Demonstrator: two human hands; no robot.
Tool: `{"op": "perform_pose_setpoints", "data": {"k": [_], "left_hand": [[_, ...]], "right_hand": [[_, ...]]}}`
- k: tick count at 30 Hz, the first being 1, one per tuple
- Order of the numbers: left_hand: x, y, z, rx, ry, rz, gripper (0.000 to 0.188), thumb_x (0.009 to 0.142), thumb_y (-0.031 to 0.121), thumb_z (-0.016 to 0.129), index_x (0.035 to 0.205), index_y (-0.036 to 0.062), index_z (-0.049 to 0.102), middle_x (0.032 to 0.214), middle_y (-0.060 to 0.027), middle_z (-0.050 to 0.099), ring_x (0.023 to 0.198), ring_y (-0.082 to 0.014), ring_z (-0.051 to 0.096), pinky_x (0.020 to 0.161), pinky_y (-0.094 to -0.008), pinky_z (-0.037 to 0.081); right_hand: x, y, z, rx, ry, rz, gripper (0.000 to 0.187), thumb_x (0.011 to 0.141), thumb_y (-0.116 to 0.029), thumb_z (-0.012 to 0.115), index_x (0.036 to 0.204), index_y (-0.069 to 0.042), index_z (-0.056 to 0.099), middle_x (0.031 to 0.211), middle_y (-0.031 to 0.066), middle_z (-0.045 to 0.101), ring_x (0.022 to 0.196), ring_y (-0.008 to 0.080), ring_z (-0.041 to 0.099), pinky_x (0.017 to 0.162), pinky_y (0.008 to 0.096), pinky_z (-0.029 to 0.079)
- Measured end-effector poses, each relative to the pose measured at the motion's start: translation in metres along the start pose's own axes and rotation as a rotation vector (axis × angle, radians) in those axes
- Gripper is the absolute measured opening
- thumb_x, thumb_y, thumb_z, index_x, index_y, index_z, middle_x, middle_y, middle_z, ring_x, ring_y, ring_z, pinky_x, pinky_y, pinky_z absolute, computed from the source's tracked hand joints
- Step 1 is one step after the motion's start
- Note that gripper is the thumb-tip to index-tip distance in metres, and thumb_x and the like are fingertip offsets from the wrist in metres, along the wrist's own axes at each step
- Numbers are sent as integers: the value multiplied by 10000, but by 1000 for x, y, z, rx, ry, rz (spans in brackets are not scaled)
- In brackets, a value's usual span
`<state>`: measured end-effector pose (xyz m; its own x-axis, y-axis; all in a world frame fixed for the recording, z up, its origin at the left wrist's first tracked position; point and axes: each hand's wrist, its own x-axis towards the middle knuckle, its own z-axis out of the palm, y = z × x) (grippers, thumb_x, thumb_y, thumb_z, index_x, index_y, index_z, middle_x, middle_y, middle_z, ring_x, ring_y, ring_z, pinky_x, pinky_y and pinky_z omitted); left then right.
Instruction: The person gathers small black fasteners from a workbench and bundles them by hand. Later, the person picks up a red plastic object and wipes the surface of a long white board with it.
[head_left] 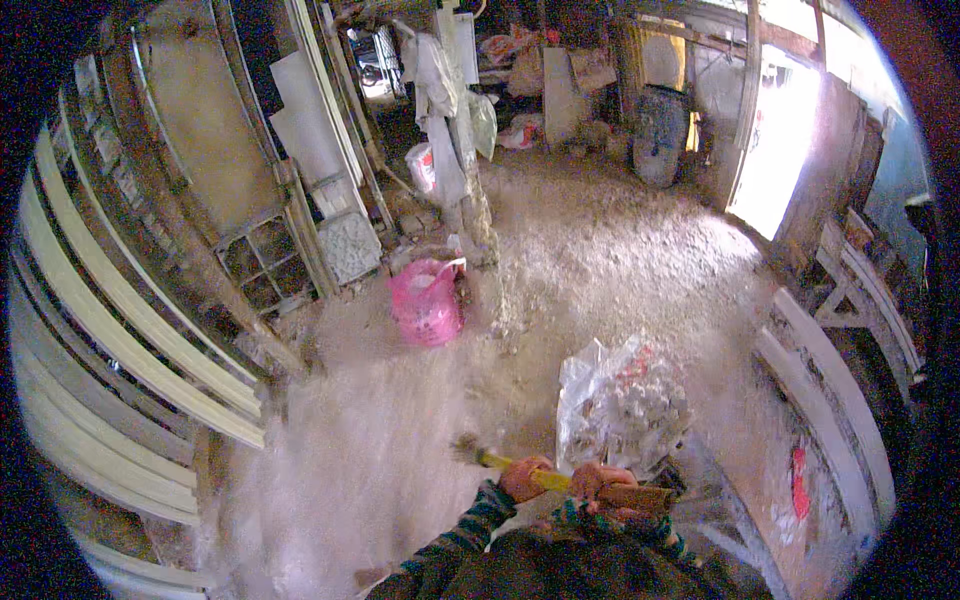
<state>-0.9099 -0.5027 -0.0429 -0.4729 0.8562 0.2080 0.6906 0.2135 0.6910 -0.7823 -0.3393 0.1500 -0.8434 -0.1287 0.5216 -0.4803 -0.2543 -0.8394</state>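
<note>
My left hand (pixel 525 480) is closed around a yellow-handled brush (pixel 551 481). Its greyish, frayed tip (pixel 466 448) sticks out past the hand to the left. Right beside it, my right hand (pixel 600 482) is closed too, at the other end of the yellow handle. A brown, wooden-looking piece (pixel 642 498) reaches out to the right from that hand; whether it joins the handle I cannot tell. Just beyond my hands, a clear plastic bag (pixel 580 385) lies on the floor with a pile of whitish chunks (pixel 650 410).
A pink bucket (pixel 428 305) stands ahead at the left, near a rough post (pixel 480 215). Long pale mouldings (pixel 150 350) fill the left side. A white bench-like frame (pixel 820 400) stands at the right. A dark barrel (pixel 660 135) is at the back, near a bright doorway (pixel 778 145).
</note>
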Motion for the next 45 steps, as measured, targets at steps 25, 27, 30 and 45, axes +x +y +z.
{"op": "perform_pose_setpoints", "data": {"k": [25,27,30,45], "left_hand": [[442,-295,-21,-161,-225,-58,294,700,300,661,892,112,543,833,-133,601,735,-347,592,676,-414,474],[505,-331,-27,-172,-267,24,290,701,298,660,890,111,543,833,-134,600,734,-348,592,676,-415,474],[615,-377,-39,-163,-333,196,286,703,296,657,887,110,543,832,-136,600,731,-350,591,675,-416,473],[1057,-488,-92,-211,-351,111,216,718,182,620,896,68,578,834,-137,598,776,-345,579,672,-385,459]], "right_hand": [[274,160,-458,327,104,419,917,785,-759,151,731,47,585,770,202,578,813,358,547,814,446,397],[310,174,-500,322,250,474,920,788,-755,139,733,44,590,740,191,573,775,352,540,804,445,389],[379,188,-563,383,329,302,895,805,-738,131,705,28,582,665,149,561,689,305,523,766,428,376],[594,262,-883,-174,-172,326,654,881,-575,280,767,1,569,802,135,567,807,287,516,795,412,380]]}}
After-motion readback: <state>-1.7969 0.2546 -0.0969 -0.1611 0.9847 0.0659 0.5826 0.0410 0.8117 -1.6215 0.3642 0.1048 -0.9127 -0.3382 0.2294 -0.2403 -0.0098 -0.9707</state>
